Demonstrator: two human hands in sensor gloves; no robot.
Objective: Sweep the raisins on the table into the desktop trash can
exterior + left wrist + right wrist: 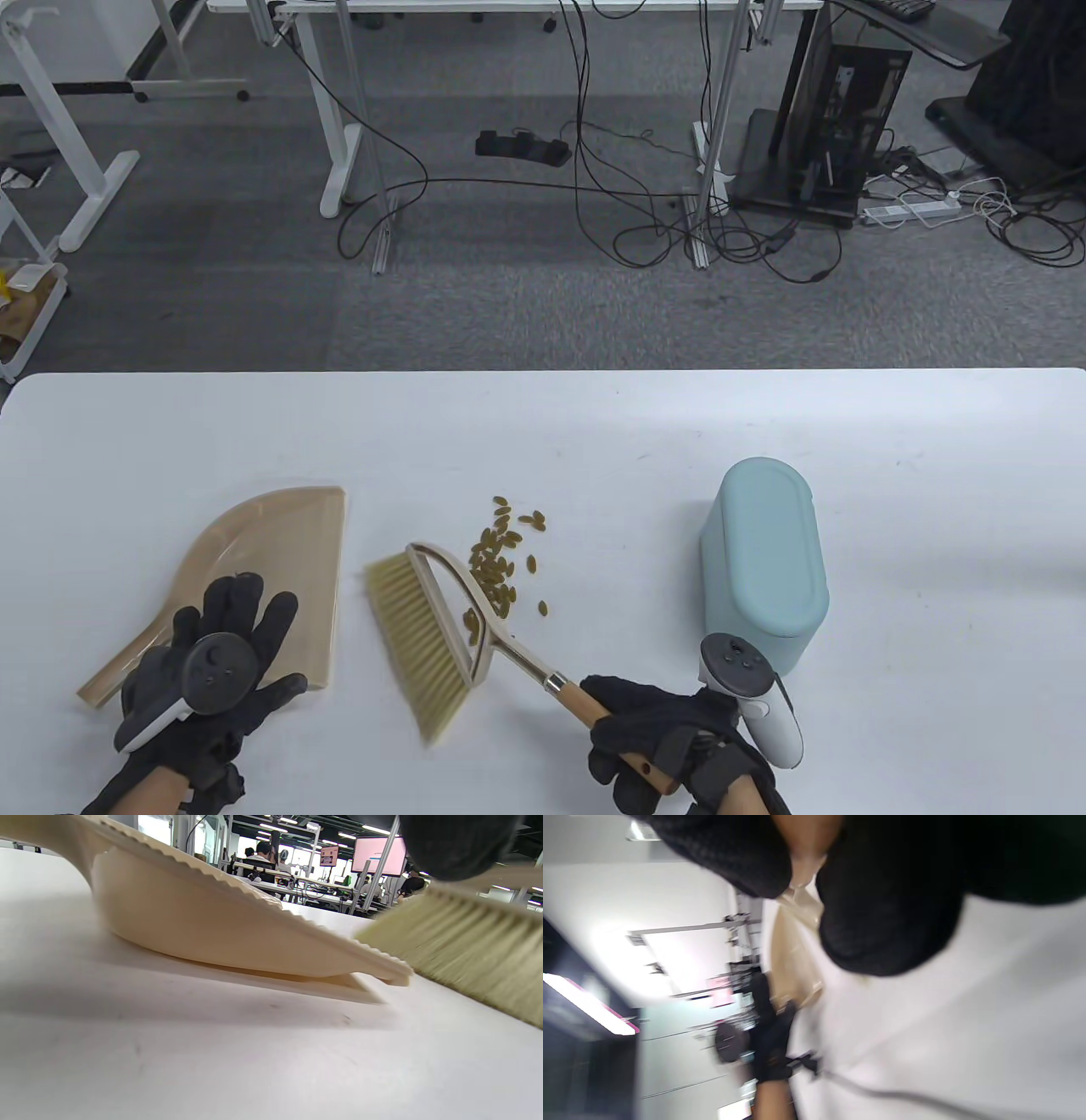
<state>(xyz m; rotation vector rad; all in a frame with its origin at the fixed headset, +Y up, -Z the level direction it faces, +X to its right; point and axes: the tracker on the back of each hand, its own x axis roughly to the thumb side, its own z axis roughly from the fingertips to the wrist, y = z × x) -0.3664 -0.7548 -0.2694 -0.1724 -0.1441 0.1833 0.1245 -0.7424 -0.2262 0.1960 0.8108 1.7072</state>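
A pile of raisins (501, 560) lies on the white table (543, 441), between a beige dustpan (280, 560) on the left and a pale blue desktop trash can (764, 560) on the right. My right hand (670, 747) grips the wooden handle of a small brush (424, 628); its bristles sit just left of the raisins. My left hand (212, 662) is spread over the dustpan's near end, fingers open. The left wrist view shows the dustpan (220, 925) flat on the table and the brush bristles (466, 950) beside its lip.
The table's far edge (543, 373) runs across the middle of the table view, with floor, desk legs and cables beyond. The trash can stands close to my right hand. The right wrist view is blurred.
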